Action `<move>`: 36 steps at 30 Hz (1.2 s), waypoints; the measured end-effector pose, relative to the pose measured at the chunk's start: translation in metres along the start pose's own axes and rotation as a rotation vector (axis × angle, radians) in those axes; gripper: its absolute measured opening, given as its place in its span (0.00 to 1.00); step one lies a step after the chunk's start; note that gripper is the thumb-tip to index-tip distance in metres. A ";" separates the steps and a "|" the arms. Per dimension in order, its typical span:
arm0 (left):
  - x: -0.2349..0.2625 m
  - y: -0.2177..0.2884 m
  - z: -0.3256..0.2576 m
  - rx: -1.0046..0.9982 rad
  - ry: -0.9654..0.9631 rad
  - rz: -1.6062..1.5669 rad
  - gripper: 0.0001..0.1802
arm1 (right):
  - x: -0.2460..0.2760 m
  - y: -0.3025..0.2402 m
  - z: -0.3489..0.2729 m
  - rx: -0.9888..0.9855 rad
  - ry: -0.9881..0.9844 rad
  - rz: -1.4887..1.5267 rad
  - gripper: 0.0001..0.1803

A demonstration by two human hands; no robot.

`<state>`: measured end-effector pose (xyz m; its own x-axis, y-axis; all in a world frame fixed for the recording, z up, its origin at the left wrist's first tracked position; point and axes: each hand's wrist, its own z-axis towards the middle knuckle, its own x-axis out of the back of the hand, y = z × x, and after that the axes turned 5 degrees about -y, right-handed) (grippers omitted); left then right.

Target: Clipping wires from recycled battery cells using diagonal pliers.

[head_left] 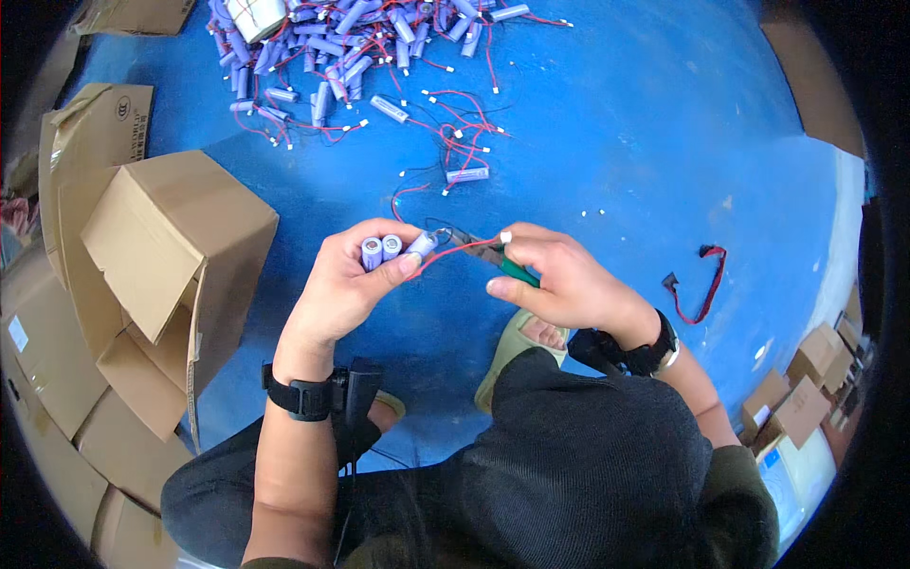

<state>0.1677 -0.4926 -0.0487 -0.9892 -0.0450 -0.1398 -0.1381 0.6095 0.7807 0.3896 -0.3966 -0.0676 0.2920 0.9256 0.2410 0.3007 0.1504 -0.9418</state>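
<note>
My left hand (355,270) is closed around several purple cylindrical battery cells. Two cells (381,248) show their round ends side by side, and another cell (420,246) points toward my right hand, gripped by the thumb. A red wire (445,254) runs from that cell across to a small white connector (506,237) beside my right fingers. In my right hand (559,275) is a pair of pliers or cutters (512,269) with green handles. Its metal jaws reach the wired end of the cell; whether they touch the wire is too small to tell.
A heap of purple cells with wires (351,38) lies at the far side. Nearer are loose red wires (464,133) and a single cell (467,175). An open cardboard box (213,209) stands left; a red-black cable (711,284) lies right. More cartons (820,356) are at the right edge.
</note>
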 end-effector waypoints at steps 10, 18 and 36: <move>-0.004 -0.005 0.003 -0.029 -0.049 -0.115 0.14 | 0.001 -0.008 0.005 0.002 0.055 -0.191 0.18; -0.006 -0.008 0.000 -0.138 -0.150 -0.327 0.14 | -0.006 -0.009 0.001 -0.254 -0.175 0.858 0.17; -0.029 -0.007 0.017 0.117 0.349 -0.824 0.08 | -0.006 -0.003 0.010 0.119 0.183 -0.545 0.16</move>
<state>0.1983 -0.4818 -0.0606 -0.5400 -0.7295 -0.4198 -0.8229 0.3529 0.4453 0.3777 -0.3987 -0.0689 0.2791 0.6301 0.7247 0.3510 0.6355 -0.6877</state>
